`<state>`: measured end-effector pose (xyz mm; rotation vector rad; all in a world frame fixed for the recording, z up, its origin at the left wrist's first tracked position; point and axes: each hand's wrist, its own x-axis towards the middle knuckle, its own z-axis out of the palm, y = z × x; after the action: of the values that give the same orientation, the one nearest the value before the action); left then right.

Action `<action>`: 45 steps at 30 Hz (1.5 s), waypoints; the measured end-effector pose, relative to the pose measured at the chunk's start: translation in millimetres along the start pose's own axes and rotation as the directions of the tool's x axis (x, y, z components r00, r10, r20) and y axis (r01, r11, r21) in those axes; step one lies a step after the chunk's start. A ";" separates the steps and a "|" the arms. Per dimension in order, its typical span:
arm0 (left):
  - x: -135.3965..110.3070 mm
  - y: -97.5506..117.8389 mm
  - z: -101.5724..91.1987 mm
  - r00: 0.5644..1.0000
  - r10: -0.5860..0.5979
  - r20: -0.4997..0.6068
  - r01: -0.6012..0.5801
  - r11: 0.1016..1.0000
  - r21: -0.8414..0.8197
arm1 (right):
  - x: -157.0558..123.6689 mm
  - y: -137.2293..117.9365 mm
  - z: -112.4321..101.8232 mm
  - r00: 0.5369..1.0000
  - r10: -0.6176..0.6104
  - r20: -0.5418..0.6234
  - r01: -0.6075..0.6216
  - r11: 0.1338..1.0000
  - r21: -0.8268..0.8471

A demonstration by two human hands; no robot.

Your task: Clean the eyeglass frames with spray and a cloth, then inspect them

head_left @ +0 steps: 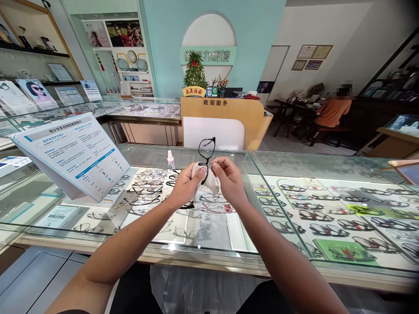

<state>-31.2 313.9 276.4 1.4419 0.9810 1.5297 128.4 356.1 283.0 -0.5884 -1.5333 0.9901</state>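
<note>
Above the glass counter, my left hand [186, 186] is closed around a pair of black-framed eyeglasses [207, 149] and a pale cloth [212, 185]. The glasses are turned on end, one lens up and the other against the cloth under my left thumb. My right hand [230, 179] is beside them, its fingers curled in and thumb and forefinger pinched at the cloth's right edge. What that pinch holds is hidden. Just beyond my left hand, a small white bottle [170, 160] stands upright on the glass.
Rows of eyeglass frames [144, 187] lie inside the glass display counter [209, 245]. More fill its right section. A tent-shaped printed sign [77, 155] stands on the left. Farther back are a wooden cashier desk [225, 111] and a seated person in orange [334, 111].
</note>
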 end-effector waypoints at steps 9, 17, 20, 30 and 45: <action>1.4 -2.4 -0.7 0.999 -0.027 0.048 0.032 0.992 -0.119 | 3.7 -4.1 -4.4 0.989 0.151 0.006 -0.150 0.977 0.152; 0.1 -7.3 -3.3 0.989 -0.051 0.140 0.065 0.993 -0.097 | 3.7 3.7 -2.2 0.979 0.194 0.060 -0.203 0.948 0.245; -0.3 -8.2 -1.9 0.985 -0.050 0.164 0.069 0.991 -0.112 | 3.9 8.5 -2.4 0.982 0.167 0.086 -0.182 0.959 0.216; 0.1 -10.4 -0.2 0.999 0.039 -0.007 -0.039 0.999 -0.021 | 1.6 12.0 0.2 0.976 0.142 0.162 -0.178 0.957 0.231; 21.7 -10.6 -28.4 0.962 -0.253 -0.101 0.233 0.957 -0.175 | 13.8 11.3 -14.7 0.978 0.177 0.109 -0.200 0.941 0.273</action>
<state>-59.9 337.6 273.4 1.0820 1.0398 1.4901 137.9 377.1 280.6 -0.5013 -1.3911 1.3701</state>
